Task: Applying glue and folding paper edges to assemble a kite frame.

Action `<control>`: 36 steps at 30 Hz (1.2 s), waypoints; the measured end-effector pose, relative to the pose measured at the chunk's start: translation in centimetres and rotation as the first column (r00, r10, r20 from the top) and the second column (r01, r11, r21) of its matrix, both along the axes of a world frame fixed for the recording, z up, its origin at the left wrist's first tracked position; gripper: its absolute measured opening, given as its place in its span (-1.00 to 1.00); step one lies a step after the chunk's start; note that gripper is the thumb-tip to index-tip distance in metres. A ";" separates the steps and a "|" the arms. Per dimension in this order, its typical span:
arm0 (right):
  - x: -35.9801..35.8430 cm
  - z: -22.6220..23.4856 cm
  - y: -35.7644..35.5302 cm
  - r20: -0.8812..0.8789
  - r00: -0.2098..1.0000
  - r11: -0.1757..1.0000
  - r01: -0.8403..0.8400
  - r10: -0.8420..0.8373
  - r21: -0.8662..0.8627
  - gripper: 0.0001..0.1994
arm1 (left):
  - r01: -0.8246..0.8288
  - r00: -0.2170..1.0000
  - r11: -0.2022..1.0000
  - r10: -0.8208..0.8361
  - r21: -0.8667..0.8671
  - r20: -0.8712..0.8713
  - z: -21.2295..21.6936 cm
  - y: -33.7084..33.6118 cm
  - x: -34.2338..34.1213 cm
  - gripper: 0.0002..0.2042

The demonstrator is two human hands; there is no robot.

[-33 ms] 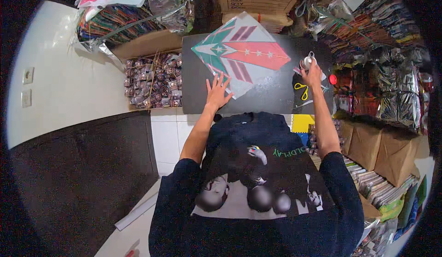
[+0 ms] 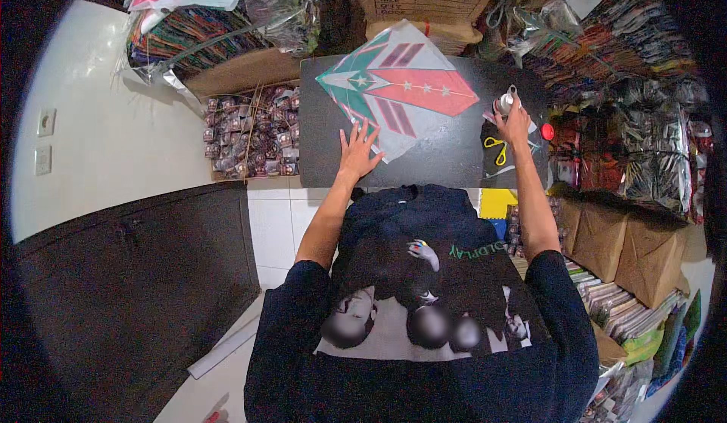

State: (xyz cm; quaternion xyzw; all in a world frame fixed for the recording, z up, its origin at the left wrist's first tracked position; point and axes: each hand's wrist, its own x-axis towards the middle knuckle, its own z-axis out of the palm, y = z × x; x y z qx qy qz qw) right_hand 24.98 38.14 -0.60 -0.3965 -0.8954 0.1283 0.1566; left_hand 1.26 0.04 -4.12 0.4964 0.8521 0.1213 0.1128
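Left hand (image 2: 360,152), fingers spread and gripping nothing, rests on the near edge of the green, red and white kite (image 2: 415,82), which lies on the dark desk (image 2: 448,162); right hand (image 2: 514,122) has its fingers closed around a small white object (image 2: 503,104) near yellow-handled scissors (image 2: 496,149)

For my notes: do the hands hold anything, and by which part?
The right hand is at the near side of a whitish container; a grip cannot be confirmed. The left hand lies spread on the kite, gripping nothing.
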 end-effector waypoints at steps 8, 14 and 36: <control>-1.3 2.2 -0.4 -0.181 0.978 0.984 0.077 -0.107 -0.162 -0.29 | -0.053 0.998 0.974 0.045 0.220 0.041 1.1 -1.5 1.6 -0.30; -4.7 3.4 -9.8 -0.424 0.865 0.962 -0.266 0.268 0.066 -0.48 | 0.228 0.973 0.967 -0.230 0.114 0.005 1.3 -3.5 2.7 -0.26; -9.5 -0.4 -24.7 -0.006 0.618 0.581 -0.742 0.786 -0.336 -0.24 | 0.250 0.964 0.967 -0.253 -0.050 -0.080 1.0 -5.4 0.3 -0.28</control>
